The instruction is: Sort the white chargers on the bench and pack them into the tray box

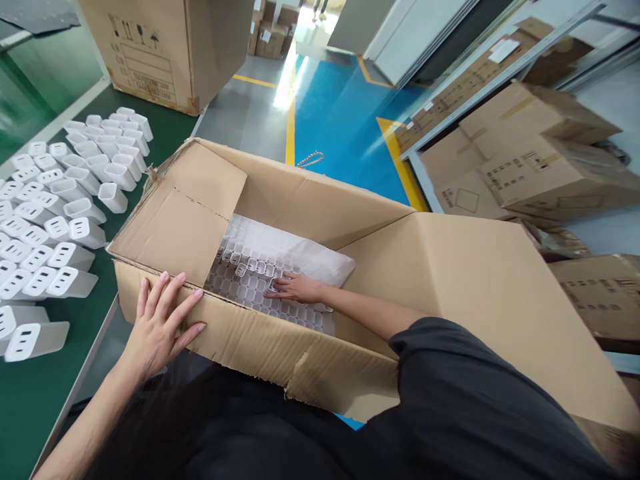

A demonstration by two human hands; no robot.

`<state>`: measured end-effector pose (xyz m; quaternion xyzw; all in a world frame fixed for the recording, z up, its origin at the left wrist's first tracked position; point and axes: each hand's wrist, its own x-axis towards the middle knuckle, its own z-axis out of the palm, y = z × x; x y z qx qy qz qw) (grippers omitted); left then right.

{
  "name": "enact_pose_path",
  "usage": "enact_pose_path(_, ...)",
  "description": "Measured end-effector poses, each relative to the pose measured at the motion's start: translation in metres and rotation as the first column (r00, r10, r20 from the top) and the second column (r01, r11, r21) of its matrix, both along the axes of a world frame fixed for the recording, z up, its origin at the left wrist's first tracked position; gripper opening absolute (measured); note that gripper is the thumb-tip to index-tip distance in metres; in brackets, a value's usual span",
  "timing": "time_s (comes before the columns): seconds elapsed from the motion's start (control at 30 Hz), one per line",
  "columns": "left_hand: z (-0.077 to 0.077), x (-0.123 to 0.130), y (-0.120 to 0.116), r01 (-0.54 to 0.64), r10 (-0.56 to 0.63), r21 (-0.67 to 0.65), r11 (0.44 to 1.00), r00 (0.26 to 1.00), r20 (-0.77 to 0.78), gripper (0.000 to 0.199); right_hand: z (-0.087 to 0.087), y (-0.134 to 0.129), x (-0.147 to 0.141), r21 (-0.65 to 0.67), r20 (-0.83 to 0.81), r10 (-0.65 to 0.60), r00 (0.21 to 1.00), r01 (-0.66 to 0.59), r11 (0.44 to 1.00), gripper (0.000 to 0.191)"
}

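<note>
An open cardboard box (320,360) stands in front of me, its flaps folded outward. My left hand (163,317) lies spread on the box's near edge, fingers over the rim beside a flap (183,200). Deep inside the box, my right hand (297,288) reaches down with its fingers stretched out over rows of white charger housings (250,290). Its fingertips are at the housings in the row; I see nothing gripped. Beyond that hand, a white translucent sheet (300,250) partly covers the rows.
At left, a green table (100,373) bears many white charger housings (75,230), some with port slots up, others with open ends. A large carton (145,53) stands at the table's far end. Stacked cartons (540,167) fill the right side behind a metal frame (425,190).
</note>
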<state>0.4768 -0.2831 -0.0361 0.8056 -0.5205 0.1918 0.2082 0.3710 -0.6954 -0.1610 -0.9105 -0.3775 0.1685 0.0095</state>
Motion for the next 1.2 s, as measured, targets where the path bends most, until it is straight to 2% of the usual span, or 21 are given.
enact_pose_path(0.07,0.000,0.000,-0.001,-0.004,0.004,0.005,1.000,1.000,0.002,0.070,0.020,0.007,0.009,-0.007,-0.003,-0.048,0.999,0.048,0.999,0.075)
enact_pose_path(0.17,-0.002,0.000,-0.001,-0.017,0.017,0.017,1.000,1.000,-0.006,0.065,0.069,0.018,0.026,0.095,0.038,-0.229,0.973,0.225,0.970,0.086)
enact_pose_path(0.23,-0.002,0.001,-0.001,-0.023,0.024,0.024,0.999,1.000,-0.020,0.063,0.112,0.027,0.034,0.255,0.084,-0.382,0.921,0.350,0.901,0.088)
enact_pose_path(0.3,0.002,0.000,0.000,-0.020,0.022,0.035,0.999,0.999,-0.047,0.063,0.156,0.042,0.033,0.432,0.113,-0.529,0.841,0.438,0.789,0.091)
enact_pose_path(0.37,0.009,-0.004,0.002,-0.005,0.009,0.031,0.999,0.995,-0.102,0.067,0.193,0.064,0.021,0.607,0.057,-0.668,0.742,0.506,0.613,0.099)
enact_pose_path(0.43,0.022,-0.011,0.005,0.025,-0.029,-0.025,0.999,0.983,-0.183,0.076,0.217,0.095,0.003,0.756,-0.153,-0.713,0.685,0.545,0.362,0.109)
enact_pose_path(0.47,0.029,-0.016,0.008,0.049,-0.064,-0.074,0.996,0.976,-0.209,0.081,0.222,0.114,-0.007,0.794,-0.302,-0.665,0.683,0.566,0.222,0.112)
enact_pose_path(0.53,0.046,-0.027,0.014,0.121,-0.157,-0.186,0.975,0.969,-0.191,0.090,0.220,0.156,-0.022,0.751,-0.604,-0.444,0.662,0.659,-0.041,0.111)
enact_pose_path(0.57,0.053,-0.032,0.018,0.164,-0.200,-0.233,0.959,0.969,-0.142,0.093,0.214,0.178,-0.027,0.676,-0.725,-0.310,0.616,0.723,-0.144,0.104)
enact_pose_path(0.6,0.060,-0.036,0.023,0.204,-0.231,-0.258,0.944,0.970,-0.076,0.095,0.205,0.200,-0.028,0.584,-0.811,-0.188,0.554,0.781,-0.220,0.097)
enact_pose_path(0.63,0.065,-0.040,0.030,0.237,-0.247,-0.261,0.936,0.969,-0.006,0.095,0.195,0.222,-0.027,0.496,-0.866,-0.078,0.495,0.826,-0.268,0.088)
enact_pose_path(0.67,0.069,-0.042,0.038,0.255,-0.249,-0.250,0.934,0.967,0.059,0.093,0.185,0.243,-0.023,0.426,-0.893,0.018,0.450,0.857,-0.289,0.081)
enact_pose_path(0.7,0.070,-0.043,0.047,0.258,-0.238,-0.232,0.938,0.965,0.113,0.089,0.176,0.263,-0.017,0.382,-0.900,0.103,0.424,0.879,-0.286,0.076)
enact_pose_path(0.73,0.071,-0.044,0.059,0.243,-0.215,-0.210,0.947,0.965,0.151,0.085,0.167,0.282,-0.009,0.363,-0.893,0.178,0.414,0.895,-0.258,0.072)
enact_pose_path(0.77,0.069,-0.045,0.073,0.211,-0.179,-0.190,0.959,0.969,0.173,0.082,0.160,0.300,0.000,0.365,-0.879,0.244,0.409,0.908,-0.208,0.068)
enact_pose_path(0.87,0.063,-0.054,0.126,0.033,-0.006,-0.176,0.984,0.989,0.150,0.075,0.144,0.351,0.026,0.398,-0.862,0.354,0.363,0.917,0.026,0.063)
enact_pose_path(0.97,0.057,-0.080,0.184,-0.206,0.204,-0.170,0.964,0.979,-0.029,0.070,0.132,0.404,0.044,0.422,-0.880,0.357,0.314,0.861,0.283,0.057)
enact_pose_path(1.07,0.053,-0.118,0.235,-0.459,0.419,-0.121,0.880,0.871,-0.256,0.069,0.124,0.462,0.051,0.451,-0.879,0.383,0.285,0.761,0.467,0.056)
enact_pose_path(1.13,0.050,-0.144,0.266,-0.608,0.544,-0.093,0.788,0.760,-0.356,0.070,0.124,0.501,0.053,0.474,-0.865,0.448,0.225,0.658,0.585,0.059)
enact_pose_path(1.2,0.047,-0.169,0.298,-0.727,0.653,-0.054,0.685,0.644,-0.398,0.071,0.129,0.539,0.056,0.529,-0.839,0.507,0.198,0.517,0.673,0.066)
